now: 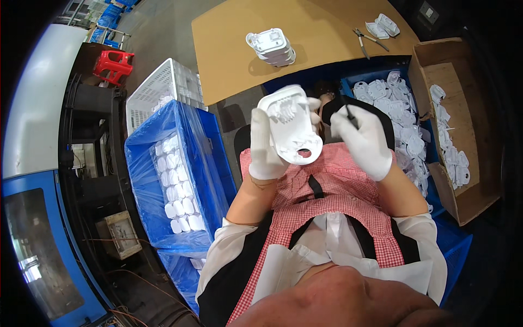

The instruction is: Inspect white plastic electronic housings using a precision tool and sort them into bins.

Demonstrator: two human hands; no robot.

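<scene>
In my white-gloved left hand (266, 147) I hold a white plastic housing (293, 122), its hollow, ribbed inside facing up and a round hole at its near end. The fingers wrap round its edges. To the right of it, my right hand (362, 139), also gloved in white, is closed round a slim dark tool (350, 115). Only a short dark length of the tool shows, so its kind is hidden. The right hand is apart from the housing.
A stack of white housings (272, 48) stands on the tan tabletop (229, 38), with cutting pliers (370, 41) and two white parts (383, 27) farther right. Blue lined crate (136, 180) at left holds rows of parts. Loose white parts (400, 117) and cardboard box (463, 71) lie right.
</scene>
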